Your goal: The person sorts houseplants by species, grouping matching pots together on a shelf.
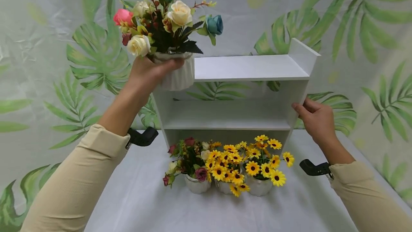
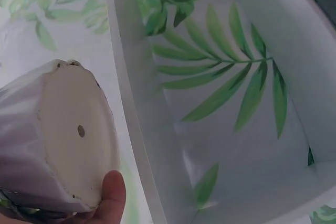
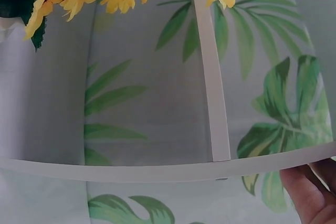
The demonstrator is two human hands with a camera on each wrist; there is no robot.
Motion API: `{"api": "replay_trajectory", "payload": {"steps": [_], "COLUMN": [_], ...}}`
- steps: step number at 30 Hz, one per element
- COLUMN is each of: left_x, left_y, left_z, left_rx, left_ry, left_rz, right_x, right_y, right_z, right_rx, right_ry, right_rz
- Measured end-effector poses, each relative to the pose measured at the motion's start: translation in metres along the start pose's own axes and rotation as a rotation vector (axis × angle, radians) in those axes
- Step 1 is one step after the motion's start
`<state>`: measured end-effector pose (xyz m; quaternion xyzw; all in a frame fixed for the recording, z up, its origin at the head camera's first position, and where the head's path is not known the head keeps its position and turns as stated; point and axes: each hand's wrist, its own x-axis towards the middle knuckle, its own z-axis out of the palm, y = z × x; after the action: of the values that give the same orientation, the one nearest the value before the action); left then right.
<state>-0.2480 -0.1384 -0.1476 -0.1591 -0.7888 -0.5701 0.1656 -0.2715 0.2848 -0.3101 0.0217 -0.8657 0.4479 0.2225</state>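
My left hand [image 1: 151,71] grips a white ribbed flowerpot [image 1: 178,76] with artificial roses [image 1: 180,13] in cream, pink and teal. This pot is at the upper left of a white shelf [image 1: 251,66], level with its top board. In the left wrist view the underside of the pot [image 2: 79,135] shows a small hole, and my thumb lies at its rim. My right hand [image 1: 318,119] holds the shelf's right side panel, thumb at the front edge; in the right wrist view its fingers [image 3: 304,195] are partly cut off at the frame's edge.
Before the shelf, on the white-covered table [image 1: 135,196], stand a pot of dark red roses [image 1: 197,184] and two pots of yellow daisy-like flowers [image 1: 260,186]. A leaf-patterned cloth [image 1: 338,46] hangs behind. The shelf's right end rises as an upright panel [image 1: 304,56].
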Motion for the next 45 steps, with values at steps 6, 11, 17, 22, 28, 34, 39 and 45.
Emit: {"api": "replay_trajectory", "payload": {"steps": [6,11,17,22,28,34,39,45], "left_x": [0.022,0.042,0.060,0.069,0.072,0.075,0.076,0.077], "left_y": [0.001,-0.002,-0.011,-0.016,-0.019,-0.029,-0.038,-0.040], "left_z": [0.003,0.009,0.016,0.021,0.022,0.019,0.017,0.016], "left_rx": [-0.030,-0.036,-0.053,-0.048,-0.037,-0.088,-0.088,-0.096], "left_ry": [0.040,0.089,0.114,0.115,0.121,0.157,0.154,0.114], "left_rz": [-0.062,-0.163,-0.165,-0.182,-0.201,-0.188,-0.192,-0.189], "right_x": [0.001,0.001,0.002,0.002,-0.001,0.001,0.001,0.001], "right_y": [-0.002,-0.003,0.002,0.002,0.001,0.000,0.001,0.001], "right_z": [0.001,0.001,0.001,0.000,0.001,0.003,0.006,0.008], "right_rx": [-0.020,-0.030,-0.030,-0.043,-0.038,-0.039,-0.026,-0.021], "right_ry": [-0.007,0.001,0.014,0.024,0.016,0.020,0.016,0.022], "right_rz": [0.013,0.013,0.014,0.023,0.011,-0.006,-0.007,-0.008]}}
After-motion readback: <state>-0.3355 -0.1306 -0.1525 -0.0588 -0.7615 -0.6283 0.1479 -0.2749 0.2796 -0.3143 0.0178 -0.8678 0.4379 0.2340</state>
